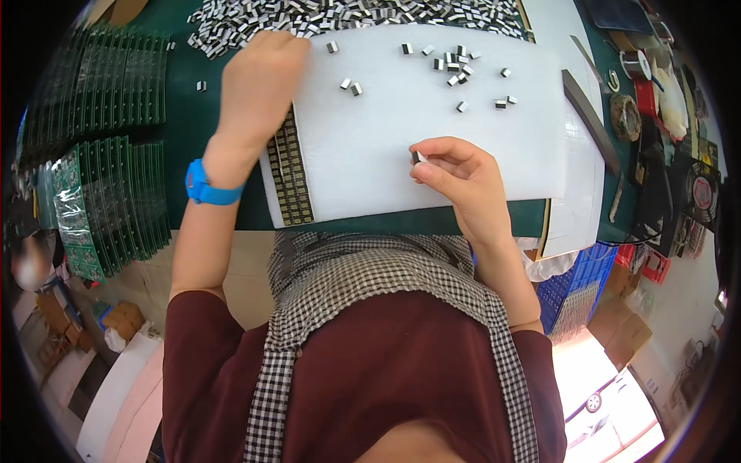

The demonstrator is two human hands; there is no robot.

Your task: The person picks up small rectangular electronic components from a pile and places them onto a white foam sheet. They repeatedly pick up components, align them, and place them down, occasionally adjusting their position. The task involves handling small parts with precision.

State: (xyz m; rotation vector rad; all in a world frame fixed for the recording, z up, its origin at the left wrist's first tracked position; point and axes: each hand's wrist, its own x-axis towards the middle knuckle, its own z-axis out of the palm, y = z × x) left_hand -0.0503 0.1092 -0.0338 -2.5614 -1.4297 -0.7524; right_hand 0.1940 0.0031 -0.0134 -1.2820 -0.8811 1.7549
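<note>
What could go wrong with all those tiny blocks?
The small block could slip, since only fingertips of the right hand pinch it. The left hand, close to the big heap, might knock pieces loose. The scattered blocks on the white sheet could get bumped.

On our surface (189,135), boards (112,204) stand left of the sheet (363,181); parts (370,17) lie on and behind it.
</note>
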